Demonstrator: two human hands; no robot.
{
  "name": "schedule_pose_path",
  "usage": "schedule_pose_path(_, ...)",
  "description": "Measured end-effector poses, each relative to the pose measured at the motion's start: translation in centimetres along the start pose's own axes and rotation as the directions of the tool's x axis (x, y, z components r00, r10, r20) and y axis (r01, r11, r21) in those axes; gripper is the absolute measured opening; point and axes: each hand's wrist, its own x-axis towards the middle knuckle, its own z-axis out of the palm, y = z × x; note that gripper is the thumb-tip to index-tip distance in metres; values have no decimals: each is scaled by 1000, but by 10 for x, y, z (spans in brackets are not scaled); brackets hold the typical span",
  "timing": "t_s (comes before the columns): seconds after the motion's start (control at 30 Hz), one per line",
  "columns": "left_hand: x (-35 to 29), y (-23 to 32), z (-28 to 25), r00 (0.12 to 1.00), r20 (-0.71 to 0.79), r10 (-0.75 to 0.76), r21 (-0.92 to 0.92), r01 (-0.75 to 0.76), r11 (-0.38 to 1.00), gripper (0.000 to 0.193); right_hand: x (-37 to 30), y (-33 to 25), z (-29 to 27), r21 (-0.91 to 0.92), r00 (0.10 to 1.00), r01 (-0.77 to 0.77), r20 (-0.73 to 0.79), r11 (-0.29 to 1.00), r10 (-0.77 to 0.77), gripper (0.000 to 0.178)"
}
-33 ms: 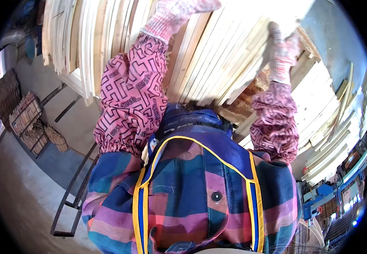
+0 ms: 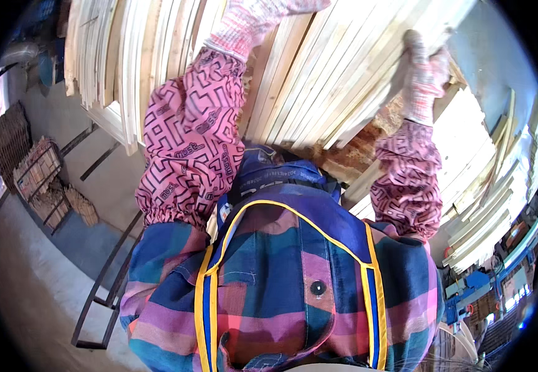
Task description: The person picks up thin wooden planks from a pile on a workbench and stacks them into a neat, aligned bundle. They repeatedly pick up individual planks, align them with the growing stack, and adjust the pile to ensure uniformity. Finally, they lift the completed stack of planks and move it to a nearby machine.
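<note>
My left hand (image 2: 262, 20), in a knitted pink-and-white glove, reaches over the long pale wooden strips (image 2: 300, 80) at the top of the view. Its fingers stretch out to the right, partly cut off by the upper edge. My right hand (image 2: 426, 77), gloved alike, is at the right side of the strips, thumb and fingers apart. Whether it touches the outermost strip I cannot tell. The strips stand side by side in a close row, running away from me. A rough brown bark-like surface (image 2: 365, 146) shows between them and my right forearm.
More pale boards (image 2: 467, 136) lie right of my right arm, with stacked strips (image 2: 483, 229) beyond. A black metal frame (image 2: 89, 343) stands at the lower left. Bundles of short wood pieces (image 2: 38, 167) lie at the far left. Blue machinery (image 2: 473, 285) is at the lower right.
My right hand has shifted slightly to the right, along with its forearm. My left hand stays nearly in the same place over the strips.
</note>
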Motion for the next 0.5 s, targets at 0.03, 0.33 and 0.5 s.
schedule_pose_path(0.03, -3, 18, 6, 998, 5, 58, -20, -58, 998, 70, 8, -21, -19, 47, 990, 135, -33, 990, -134, 77)
schedule_pose_path(0.33, -41, 139, 47, 912, 43, 407, -216, -390, 895, 69, 33, -128, -166, 178, 888, 420, 120, 890, -444, 60)
schedule_pose_path(0.5, -62, 100, 48, 920, 92, 380, -394, -317, 863, 70, -20, -71, -152, -869, 931, 361, 356, 340, -81, 51)
